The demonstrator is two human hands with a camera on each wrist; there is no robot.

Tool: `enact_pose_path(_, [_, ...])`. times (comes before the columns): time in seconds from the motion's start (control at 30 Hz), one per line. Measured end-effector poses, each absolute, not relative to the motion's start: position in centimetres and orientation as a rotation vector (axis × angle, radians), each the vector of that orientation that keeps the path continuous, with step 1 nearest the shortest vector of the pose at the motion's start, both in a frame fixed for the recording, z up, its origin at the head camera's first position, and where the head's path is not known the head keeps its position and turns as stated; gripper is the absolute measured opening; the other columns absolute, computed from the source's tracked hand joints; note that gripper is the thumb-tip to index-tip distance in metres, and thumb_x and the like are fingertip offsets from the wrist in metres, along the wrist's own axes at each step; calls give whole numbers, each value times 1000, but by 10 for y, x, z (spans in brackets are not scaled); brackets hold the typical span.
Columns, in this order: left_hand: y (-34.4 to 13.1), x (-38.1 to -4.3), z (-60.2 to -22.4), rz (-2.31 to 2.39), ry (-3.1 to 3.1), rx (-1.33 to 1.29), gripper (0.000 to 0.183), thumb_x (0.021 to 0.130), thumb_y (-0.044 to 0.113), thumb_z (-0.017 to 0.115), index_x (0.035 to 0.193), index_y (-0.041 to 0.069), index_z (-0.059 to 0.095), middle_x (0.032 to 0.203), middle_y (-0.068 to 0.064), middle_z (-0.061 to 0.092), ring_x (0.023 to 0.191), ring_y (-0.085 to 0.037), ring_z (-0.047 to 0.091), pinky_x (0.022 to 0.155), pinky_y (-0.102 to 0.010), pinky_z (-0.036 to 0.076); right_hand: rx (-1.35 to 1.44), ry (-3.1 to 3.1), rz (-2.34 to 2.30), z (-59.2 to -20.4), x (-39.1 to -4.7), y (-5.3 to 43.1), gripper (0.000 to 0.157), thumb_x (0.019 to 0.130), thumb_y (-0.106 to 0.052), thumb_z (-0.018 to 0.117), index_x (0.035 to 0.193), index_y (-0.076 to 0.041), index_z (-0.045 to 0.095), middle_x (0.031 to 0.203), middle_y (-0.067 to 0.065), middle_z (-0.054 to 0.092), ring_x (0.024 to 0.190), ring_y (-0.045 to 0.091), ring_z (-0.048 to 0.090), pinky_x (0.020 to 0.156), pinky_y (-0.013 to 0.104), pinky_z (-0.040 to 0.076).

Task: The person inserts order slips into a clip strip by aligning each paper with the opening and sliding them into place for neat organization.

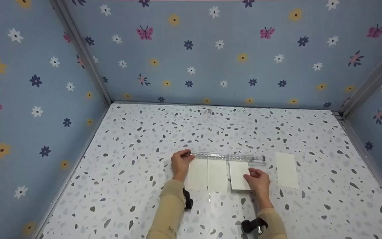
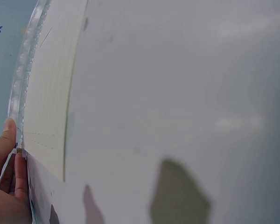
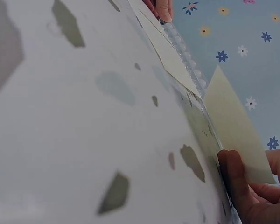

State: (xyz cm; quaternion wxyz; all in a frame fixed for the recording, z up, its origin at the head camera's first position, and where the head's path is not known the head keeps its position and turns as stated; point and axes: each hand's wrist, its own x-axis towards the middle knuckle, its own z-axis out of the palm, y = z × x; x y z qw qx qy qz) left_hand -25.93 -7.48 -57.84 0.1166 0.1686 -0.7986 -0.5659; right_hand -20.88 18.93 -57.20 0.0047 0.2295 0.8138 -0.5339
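Observation:
A clear ruler (image 1: 227, 156) lies crosswise on the table, its bumpy length also showing in the left wrist view. My left hand (image 1: 180, 165) pinches the ruler's left end, thumb on top. Just below the ruler, a cream paper slip (image 1: 197, 174) and a second slip (image 1: 217, 174) lie side by side. My right hand (image 1: 260, 182) pinches another cream slip (image 3: 233, 130) by its right edge, between thumb and fingers. This slip tilts up from the table, with a shadow under its lower edge, and its top overlaps the ruler in the head view.
One more cream slip (image 1: 287, 171) lies flat to the right of my right hand. Blue walls with flowers and butterflies (image 1: 191, 49) enclose the speckled table (image 1: 138, 139) at the back and sides. Black camera mounts (image 1: 252, 226) sit on both wrists.

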Motion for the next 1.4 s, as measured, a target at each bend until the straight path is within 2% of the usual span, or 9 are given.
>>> enact_pose_path(0.17, [-75, -260, -578, -1659, -2332, 501, 24, 67, 8, 76, 90, 6, 70, 81, -3, 65, 76, -15, 59, 70, -30, 45, 698, 2541, -1695, -573, -209, 187, 35, 75, -5, 67, 109, 2, 59, 100, 21, 60, 88, 26, 57, 72, 31, 44])
enact_pose_path(0.33, [-75, -260, -578, -1667, -2330, 522, 24, 67, 8, 76, 90, 6, 70, 80, -3, 65, 75, -15, 58, 70, -30, 45, 688, 2557, -1666, -572, -209, 184, 35, 75, -6, 66, 109, 2, 58, 102, 21, 59, 90, 28, 56, 75, 34, 44])
enact_pose_path(0.87, [-74, -261, -579, -1685, -2306, 529, 24, 66, 6, 76, 89, 6, 69, 80, -4, 65, 75, -15, 58, 69, -29, 45, 680, 2570, -1634, -568, -209, 180, 37, 75, -9, 67, 109, 1, 58, 100, 20, 60, 85, 25, 58, 60, 20, 42])
enact_pose_path(1.1, [-74, -259, -578, -1695, -2303, 499, 24, 68, 5, 75, 92, 3, 69, 84, -5, 65, 77, -16, 58, 70, -30, 46, 646, 2622, -1628, -571, -209, 181, 34, 73, -8, 67, 105, 3, 61, 95, 19, 61, 84, 25, 58, 69, 31, 45])
enact_pose_path(1.3, [-75, -260, -580, -1688, -2321, 517, 24, 68, 6, 75, 92, 6, 69, 82, -2, 64, 75, -14, 58, 69, -28, 45, 669, 2599, -1618, -570, -209, 180, 35, 74, -10, 66, 107, 1, 60, 98, 19, 61, 84, 25, 58, 68, 28, 45])
enact_pose_path(1.4, [-75, -260, -580, -1682, -2328, 515, 24, 68, 6, 75, 92, 6, 69, 81, -2, 64, 75, -14, 58, 69, -28, 45, 663, 2596, -1621, -569, -209, 180, 35, 74, -9, 66, 107, 1, 60, 100, 20, 60, 87, 26, 57, 72, 31, 45])
